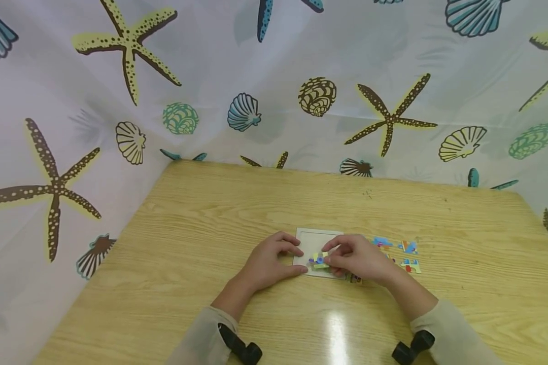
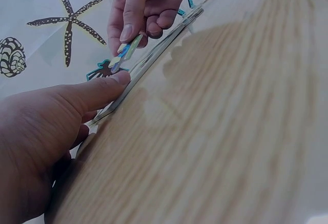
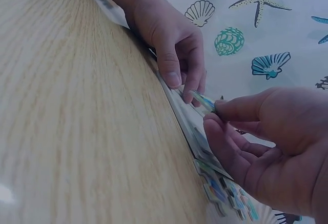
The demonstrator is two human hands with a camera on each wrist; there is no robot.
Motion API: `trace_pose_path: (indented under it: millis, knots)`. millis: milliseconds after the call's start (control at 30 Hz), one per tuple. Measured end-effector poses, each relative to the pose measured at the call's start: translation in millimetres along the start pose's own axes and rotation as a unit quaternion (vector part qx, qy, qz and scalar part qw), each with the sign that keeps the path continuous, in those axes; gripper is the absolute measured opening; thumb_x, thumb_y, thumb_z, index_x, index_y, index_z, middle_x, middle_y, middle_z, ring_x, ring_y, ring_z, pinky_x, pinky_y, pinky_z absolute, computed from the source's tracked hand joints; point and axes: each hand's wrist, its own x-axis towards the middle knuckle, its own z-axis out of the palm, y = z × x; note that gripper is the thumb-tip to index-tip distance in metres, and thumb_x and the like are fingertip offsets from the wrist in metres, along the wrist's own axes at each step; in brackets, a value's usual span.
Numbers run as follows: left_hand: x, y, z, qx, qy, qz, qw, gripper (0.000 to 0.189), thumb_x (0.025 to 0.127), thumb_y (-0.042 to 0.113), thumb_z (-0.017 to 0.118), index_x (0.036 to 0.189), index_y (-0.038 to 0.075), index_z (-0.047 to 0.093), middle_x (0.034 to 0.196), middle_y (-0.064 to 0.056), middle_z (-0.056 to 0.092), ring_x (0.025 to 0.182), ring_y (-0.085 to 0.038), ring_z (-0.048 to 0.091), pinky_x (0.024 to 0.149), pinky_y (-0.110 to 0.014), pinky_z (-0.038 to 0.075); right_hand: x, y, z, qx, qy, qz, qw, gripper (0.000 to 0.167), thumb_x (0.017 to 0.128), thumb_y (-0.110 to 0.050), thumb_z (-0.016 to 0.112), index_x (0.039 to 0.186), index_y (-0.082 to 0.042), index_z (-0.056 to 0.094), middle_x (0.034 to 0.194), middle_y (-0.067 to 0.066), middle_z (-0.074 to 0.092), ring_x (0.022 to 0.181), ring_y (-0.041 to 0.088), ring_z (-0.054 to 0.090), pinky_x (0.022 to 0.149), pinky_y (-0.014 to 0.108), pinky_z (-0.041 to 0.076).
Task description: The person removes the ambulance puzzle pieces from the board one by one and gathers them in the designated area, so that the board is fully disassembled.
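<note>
A white puzzle tray [image 1: 312, 238] with a shallow raised border lies on the table. My left hand [image 1: 267, 261] rests at its left side, thumb and fingertips spread apart and touching the border. Between thumb and fingers, my right hand [image 1: 361, 258] pinches a colourful jigsaw piece [image 1: 320, 260], yellow, blue and green on its face. That piece is held tilted above the tray, apart from it, as the left wrist view shows. Part of the tray's right side is hidden behind the right hand.
Several loose jigsaw pieces [image 1: 410, 247] lie right of the tray, some partly behind the right hand; the right wrist view shows more jigsaw pieces [image 3: 212, 188] beside the tray edge. The wooden table [image 1: 187, 218] meets a curtain [image 1: 274, 96] printed with shells and starfish.
</note>
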Motion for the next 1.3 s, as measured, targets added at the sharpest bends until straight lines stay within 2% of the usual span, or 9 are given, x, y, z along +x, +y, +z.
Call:
trace_pose_path:
  millis: [400, 600, 933, 1100, 1300]
  knots:
    - [-1.2, 0.8, -0.8, 0.0, -0.001, -0.001, 1.0, 0.028, 0.076, 0.035, 0.088, 0.098, 0.02, 0.077, 0.119, 0.007, 0.064, 0.117, -0.018, 0.06, 0.102, -0.04, 0.049, -13.2, 1.0, -9.2, 0.019, 0.007, -0.002, 0.9998, 0.029, 0.096, -0.017, 0.067, 0.115, 0.005, 0.061, 0.092, 0.016, 0.073, 0.078, 0.022, 0.071, 0.074, 0.037, 0.061]
    - [-1.5, 0.2, -0.4, 0.001, -0.002, 0.002, 1.0, 0.028, 0.076, 0.034, 0.088, 0.098, 0.019, 0.077, 0.119, 0.006, 0.064, 0.117, -0.019, 0.06, 0.102, -0.04, 0.049, -20.3, 3.5, -14.6, 0.013, 0.005, 0.013, 0.9998, 0.028, 0.096, -0.018, 0.068, 0.112, 0.005, 0.061, 0.09, 0.013, 0.071, 0.077, 0.02, 0.069, 0.073, 0.032, 0.059]
    - [-0.7, -1.2, 0.6, 0.0, -0.001, 0.007, 1.0, 0.028, 0.076, 0.033, 0.088, 0.097, 0.019, 0.078, 0.119, 0.007, 0.064, 0.116, -0.017, 0.06, 0.101, -0.039, 0.049, -38.7, 8.4, -36.2, 0.013, -0.024, 0.011, 0.9996, 0.027, 0.097, -0.017, 0.067, 0.109, 0.005, 0.058, 0.093, 0.012, 0.066, 0.083, 0.024, 0.069, 0.077, 0.035, 0.06]
    - [-0.3, -1.1, 0.4, -0.005, 0.003, 0.001, 1.0, 0.027, 0.075, 0.032, 0.089, 0.096, 0.02, 0.078, 0.118, 0.007, 0.064, 0.116, -0.017, 0.06, 0.101, -0.04, 0.049, -44.2, 7.4, -45.9, 0.013, -0.051, 0.008, 0.9986, 0.028, 0.097, -0.015, 0.065, 0.112, 0.007, 0.057, 0.093, 0.012, 0.063, 0.08, 0.021, 0.067, 0.076, 0.035, 0.06]
    - [0.4, -1.8, 1.6, -0.004, 0.004, -0.003, 1.0, 0.027, 0.074, 0.033, 0.089, 0.095, 0.021, 0.077, 0.118, 0.009, 0.064, 0.115, -0.016, 0.06, 0.1, -0.038, 0.049, -49.9, 9.8, -56.0, -0.007, -0.077, 0.005, 0.997, 0.025, 0.098, -0.013, 0.064, 0.112, 0.007, 0.059, 0.096, 0.014, 0.063, 0.082, 0.021, 0.068, 0.076, 0.035, 0.06]
